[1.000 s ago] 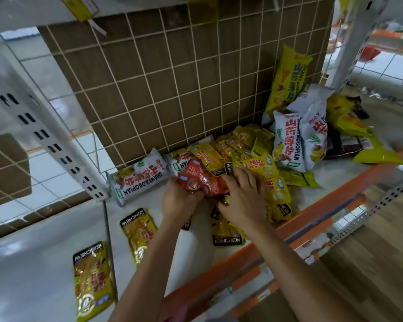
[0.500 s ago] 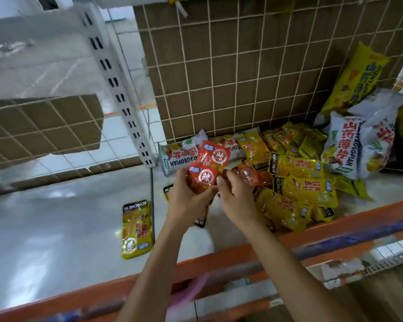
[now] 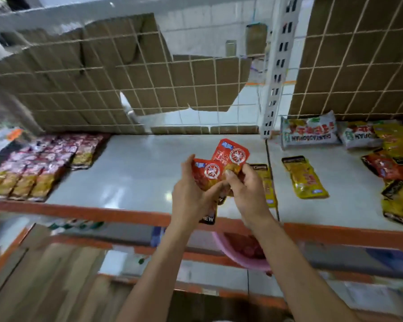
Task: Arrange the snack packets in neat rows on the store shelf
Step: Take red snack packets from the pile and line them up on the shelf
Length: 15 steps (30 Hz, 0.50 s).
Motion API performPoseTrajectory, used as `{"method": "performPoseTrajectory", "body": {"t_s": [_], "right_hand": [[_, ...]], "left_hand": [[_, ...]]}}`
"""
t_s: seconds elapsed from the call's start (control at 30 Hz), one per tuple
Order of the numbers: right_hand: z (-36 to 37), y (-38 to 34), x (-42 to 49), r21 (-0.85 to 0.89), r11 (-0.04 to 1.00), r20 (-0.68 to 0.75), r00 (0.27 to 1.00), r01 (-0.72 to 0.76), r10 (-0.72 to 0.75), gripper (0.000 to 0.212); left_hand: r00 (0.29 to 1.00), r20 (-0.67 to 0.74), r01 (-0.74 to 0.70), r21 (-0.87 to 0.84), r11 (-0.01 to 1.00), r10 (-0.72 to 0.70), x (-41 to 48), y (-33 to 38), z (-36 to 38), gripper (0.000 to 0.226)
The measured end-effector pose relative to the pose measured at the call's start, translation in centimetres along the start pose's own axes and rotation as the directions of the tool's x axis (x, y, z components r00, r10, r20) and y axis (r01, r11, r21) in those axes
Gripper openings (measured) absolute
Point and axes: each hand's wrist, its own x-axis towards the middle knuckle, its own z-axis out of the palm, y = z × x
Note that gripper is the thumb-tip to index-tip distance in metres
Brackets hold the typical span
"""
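Two red packets [image 3: 221, 163] are gripped by the fingers of the left hand [image 3: 191, 196] and right hand [image 3: 247, 194], above the front of the shelf [image 3: 135, 173]. They have left the pile [image 3: 396, 159] on the right, so they can go to the neat rows [image 3: 33, 168] far left. They look flat and shiny.

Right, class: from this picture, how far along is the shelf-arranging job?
Done: neat rows of packets at the far left of the shelf. In hand: left hand and right hand hold two red packets. Left: loose yellow packets and the jumbled pile on the right.
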Motion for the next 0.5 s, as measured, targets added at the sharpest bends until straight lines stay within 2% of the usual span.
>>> {"method": "performPoseTrajectory", "body": {"t_s": [0.2, 0.5], "right_hand": [[9.4, 1.8, -2.1, 0.063, 0.996, 0.0, 0.998, -0.064, 0.064, 0.008], [17.9, 2.7, -2.7, -0.017, 0.997, 0.198, 0.978, -0.069, 0.071, 0.009]], "left_hand": [[0.978, -0.159, 0.13, -0.046, 0.99, -0.135, -0.5, -6.4, -8.8, 0.081], [0.912, -0.326, 0.21, -0.148, 0.966, -0.248, -0.2, -12.8, -15.7, 0.087]]}}
